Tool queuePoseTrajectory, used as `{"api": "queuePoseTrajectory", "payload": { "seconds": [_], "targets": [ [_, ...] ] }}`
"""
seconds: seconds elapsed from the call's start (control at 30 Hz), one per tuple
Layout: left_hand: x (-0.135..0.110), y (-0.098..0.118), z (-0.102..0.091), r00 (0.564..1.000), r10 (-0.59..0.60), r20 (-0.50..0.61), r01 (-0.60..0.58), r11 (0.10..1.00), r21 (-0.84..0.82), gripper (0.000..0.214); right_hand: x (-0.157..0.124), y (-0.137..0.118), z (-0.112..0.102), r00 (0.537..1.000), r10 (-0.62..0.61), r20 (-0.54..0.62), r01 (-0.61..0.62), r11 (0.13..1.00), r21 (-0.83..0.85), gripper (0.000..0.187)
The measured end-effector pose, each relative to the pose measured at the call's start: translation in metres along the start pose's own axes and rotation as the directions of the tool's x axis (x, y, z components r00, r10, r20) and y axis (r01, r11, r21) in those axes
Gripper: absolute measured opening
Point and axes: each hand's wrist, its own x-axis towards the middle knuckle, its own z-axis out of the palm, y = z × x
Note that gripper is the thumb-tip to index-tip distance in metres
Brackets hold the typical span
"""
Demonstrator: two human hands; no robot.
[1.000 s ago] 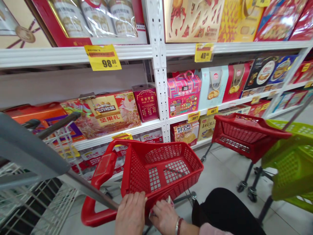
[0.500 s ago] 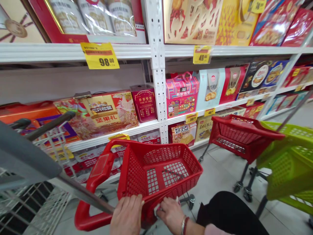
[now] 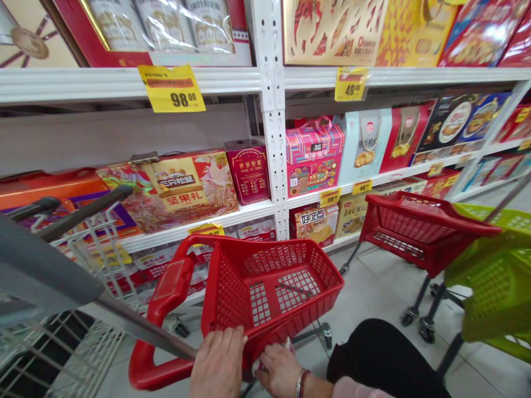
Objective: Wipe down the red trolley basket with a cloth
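In front of me stands a red plastic shopping cart (image 3: 269,265) with nothing in its perforated basket. My left hand (image 3: 219,359) is closed over the near rim of that basket, close to the red handle (image 3: 139,354). Against the basket's outer near side, my right hand (image 3: 279,367) presses a crumpled white and pinkish cloth (image 3: 289,345), mostly hidden under its fingers. A bracelet circles the right wrist.
Metal wire carts (image 3: 83,342) crowd the left, with a grey handle bar across the lower left. Another red cart (image 3: 418,226) and a green cart (image 3: 493,287) stand at right. White shelves (image 3: 274,166) hold boxed snacks behind yellow price tags. My black-clad knee (image 3: 381,359) is below.
My right hand with the cloth has slid a little left along the basket's side, nearer my left hand. The left hand keeps its grip on the rim. The view has shifted slightly.
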Motion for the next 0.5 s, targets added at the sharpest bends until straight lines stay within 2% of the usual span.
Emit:
{"api": "queuePoseTrajectory", "payload": {
  "seconds": [0.17,0.27,0.4,0.5],
  "targets": [
    [-0.003,-0.012,0.001,0.993,0.115,-0.019,-0.113,0.991,0.065,0.030,-0.010,0.032,-0.038,0.995,0.030,0.091,-0.029,1.000,-0.011,0.021],
    [-0.007,-0.020,0.004,0.986,0.162,-0.043,-0.157,0.982,0.100,0.031,-0.023,0.060,-0.063,0.982,0.110,0.155,-0.102,0.993,-0.056,0.014],
    [-0.009,-0.028,0.006,0.977,0.202,-0.064,-0.192,0.972,0.133,0.030,-0.048,0.094,-0.087,0.951,0.285,0.121,-0.272,0.955,-0.116,0.008],
    [-0.008,-0.030,0.006,0.968,0.226,-0.113,-0.208,0.966,0.153,0.031,-0.064,0.113,-0.097,0.918,0.387,0.089,-0.373,0.917,-0.143,0.011]
  ]
}}
